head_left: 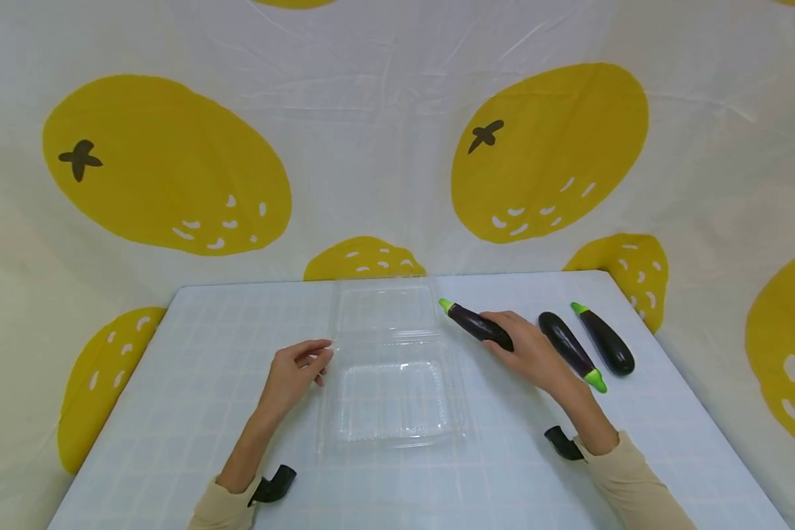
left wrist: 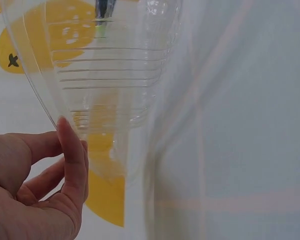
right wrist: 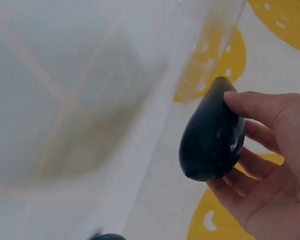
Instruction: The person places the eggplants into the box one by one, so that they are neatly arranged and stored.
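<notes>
A clear plastic clamshell container lies unfolded on the table, its lid toward the back. At its left side, my left hand pinches the edge near the hinge; the left wrist view shows thumb and fingertips meeting at the clear rim. My right hand grips a dark purple eggplant by its thick end. The eggplant's green stem end points up and left, beside the lid's right edge. In the right wrist view, the rounded end of the eggplant faces the camera.
To the right of my right hand lie two more eggplants: one with its green stem toward me, the other with its stem away. A pale checked cloth covers the table. Behind it hangs a white curtain with yellow fruit prints.
</notes>
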